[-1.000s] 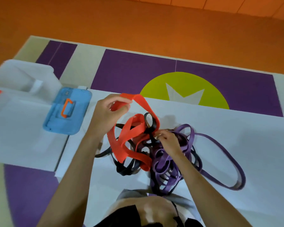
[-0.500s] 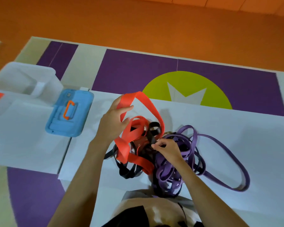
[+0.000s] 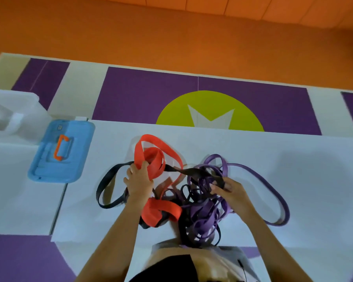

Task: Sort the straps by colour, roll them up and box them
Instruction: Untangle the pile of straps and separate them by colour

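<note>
Red straps [image 3: 138, 153], a black strap [image 3: 192, 171] and purple straps [image 3: 206, 208] lie in one tangle on the table [image 3: 304, 180]; nothing is yet sorted, rolled or boxed. The left hand [image 3: 139, 180] is curled round a red band at the far side of the pile. The right hand [image 3: 230, 190] pinches the black strap between thumb and fingers, at the edge of the purple mass. The black strap is seen to run taut from the right grip through the red loops to a slack loop at the left. Risk noted: if the two grips are drawn apart, the black strap is likely to be cinched round the red loops and the knot tightened, not freed. The purple mass, threaded by dark lengths, may be dragged along; its near part already lies at the table's near edge and could be pulled off. The straps look elastic, so a slipped grip could let one snap back. The box [image 3: 18, 106] and lid [image 3: 80, 151] stand well apart at the left.
</note>
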